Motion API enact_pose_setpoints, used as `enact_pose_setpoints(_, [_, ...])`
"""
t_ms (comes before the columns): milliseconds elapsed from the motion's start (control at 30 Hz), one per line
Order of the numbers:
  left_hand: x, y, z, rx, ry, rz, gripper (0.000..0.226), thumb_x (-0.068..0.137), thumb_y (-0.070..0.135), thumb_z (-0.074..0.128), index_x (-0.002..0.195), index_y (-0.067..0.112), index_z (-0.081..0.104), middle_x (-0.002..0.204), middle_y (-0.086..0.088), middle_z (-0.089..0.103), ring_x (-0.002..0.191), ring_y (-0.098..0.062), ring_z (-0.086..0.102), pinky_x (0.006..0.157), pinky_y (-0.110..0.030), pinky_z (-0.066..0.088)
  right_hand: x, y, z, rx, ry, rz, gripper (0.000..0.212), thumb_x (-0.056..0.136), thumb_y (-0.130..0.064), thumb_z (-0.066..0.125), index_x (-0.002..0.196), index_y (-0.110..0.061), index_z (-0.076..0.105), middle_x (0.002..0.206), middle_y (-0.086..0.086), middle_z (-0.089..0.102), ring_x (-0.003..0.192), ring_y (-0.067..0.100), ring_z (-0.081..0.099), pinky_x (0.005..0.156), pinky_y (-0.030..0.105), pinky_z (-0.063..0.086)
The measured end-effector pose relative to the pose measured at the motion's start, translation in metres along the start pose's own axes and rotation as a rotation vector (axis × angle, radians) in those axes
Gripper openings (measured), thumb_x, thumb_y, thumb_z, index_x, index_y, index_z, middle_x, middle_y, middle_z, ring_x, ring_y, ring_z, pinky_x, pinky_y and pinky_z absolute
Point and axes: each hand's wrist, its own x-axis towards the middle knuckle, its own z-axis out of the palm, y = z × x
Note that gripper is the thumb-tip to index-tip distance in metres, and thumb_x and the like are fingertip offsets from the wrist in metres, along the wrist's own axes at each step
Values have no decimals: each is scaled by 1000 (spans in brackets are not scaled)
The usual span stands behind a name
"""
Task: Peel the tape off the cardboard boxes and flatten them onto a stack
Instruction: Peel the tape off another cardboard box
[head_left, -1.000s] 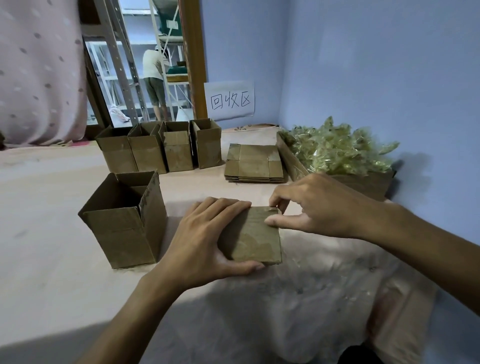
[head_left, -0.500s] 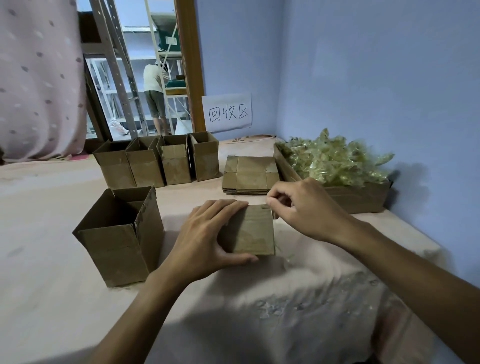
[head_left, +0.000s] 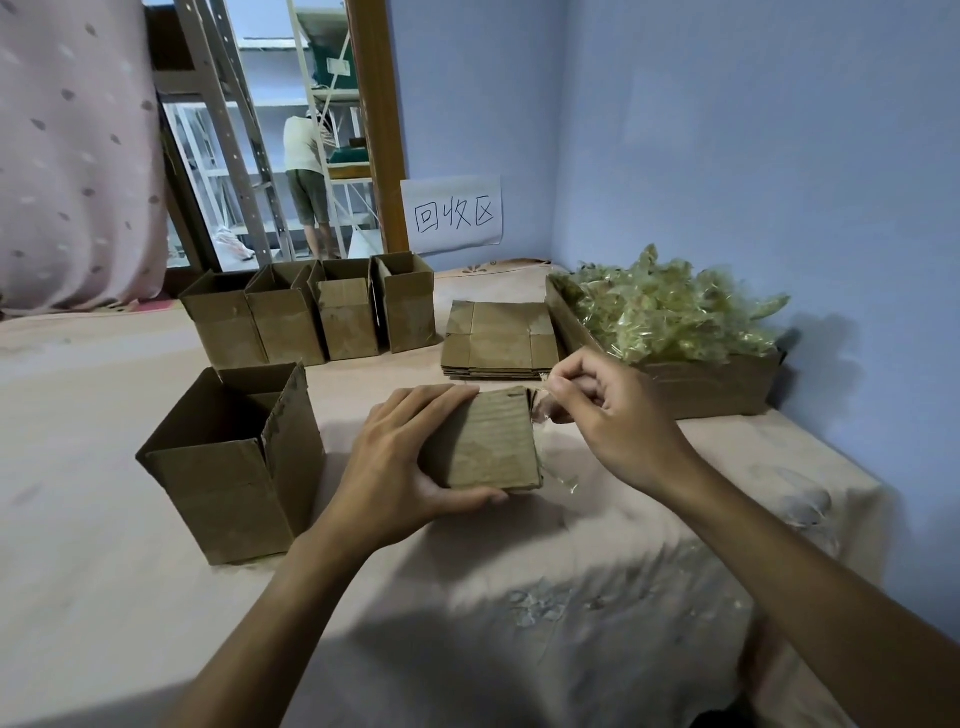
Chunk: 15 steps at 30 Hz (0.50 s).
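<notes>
Nearest to me, on the cloth-covered table (head_left: 104, 571), the left hand (head_left: 395, 467) grips a small closed box (head_left: 488, 441): the fingers lie over its top and the thumb presses on the near edge, so the box is held down on the table. Just right of it, the right hand (head_left: 618, 421) has thumb and forefinger pressed together on a strip of clear tape (head_left: 565, 482) at the far right corner of the box; the tape hangs loose along the right edge. Left of the held box stands an open box (head_left: 234, 467), upright. Farther back I see a stack of flat boxes (head_left: 498, 340), a row of four open boxes (head_left: 311, 317) left of it, and to the right a low carton (head_left: 717, 387) heaped with crumpled tape scraps (head_left: 670, 317). On the wall behind is a paper sign (head_left: 452, 215).
</notes>
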Motion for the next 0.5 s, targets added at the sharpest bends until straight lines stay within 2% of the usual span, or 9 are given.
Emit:
enact_pose_setpoints(67, [0,-2,0,0,6,-11,98,68,79,74,147,25,53,141,9,55,127,-13,50,103,-47,48,-3,4,1,51,-4,12,14,98,-32,58,87,-25,61,83,-1,76,85,24,73,86,60,55])
enact_pose_setpoints(133, [0,-5,-1,-12,15,-38,99,68,78,75,147,24,53,141,10,55,127,-13,50,103,-46,48,-5,6,2,123,-22,38,15,93,-40,57,85,-28,60,89,7,73,92,31,71,89,61,55])
enact_pose_setpoints(167, [1,-7,-1,-20,17,-50,99,67,78,76,147,24,53,141,10,55,127,-13,50,104,-47,48,-6,6,2,152,-39,49,14,93,-39,58,85,-27,61,96,9,73,97,30,72,92,59,56])
enact_pose_setpoints(233, [2,-8,-2,-27,17,-56,100,66,77,77,147,24,54,141,10,56,127,-14,51,103,-47,49,-8,6,2,164,-67,51,15,93,-35,59,85,-22,62,111,-2,74,100,24,73,95,53,57])
enact_pose_setpoints(300, [3,-7,-2,-27,16,-48,99,66,77,77,147,24,54,140,10,56,126,-14,51,103,-47,49,-11,7,1,147,-80,37,14,92,-31,62,85,-18,62,120,-15,72,87,22,74,89,46,57])
enact_pose_setpoints(367, [3,-6,-1,-30,15,-52,99,67,77,76,147,24,53,140,10,55,126,-13,51,103,-47,49,-12,10,1,148,-81,27,9,94,-21,65,88,-15,62,118,-14,73,80,22,73,76,42,54])
enact_pose_setpoints(400, [3,-5,-1,-31,15,-56,99,67,77,76,148,24,53,140,10,55,126,-14,51,103,-47,49,-12,10,1,162,-73,25,7,96,-13,66,91,-13,62,115,-9,74,87,21,75,75,40,55])
enact_pose_setpoints(433, [3,-6,-1,-30,15,-59,100,67,78,75,148,24,53,140,10,55,126,-14,50,103,-47,49,-12,10,1,176,-63,19,8,96,-5,66,93,-11,61,111,-4,75,94,18,75,76,32,56])
enact_pose_setpoints(500, [3,-6,0,-28,18,-61,100,67,79,74,148,24,53,141,9,55,126,-14,50,103,-47,49,-12,9,2,122,-25,-40,14,93,1,68,95,-12,62,101,-2,72,92,13,72,77,23,54])
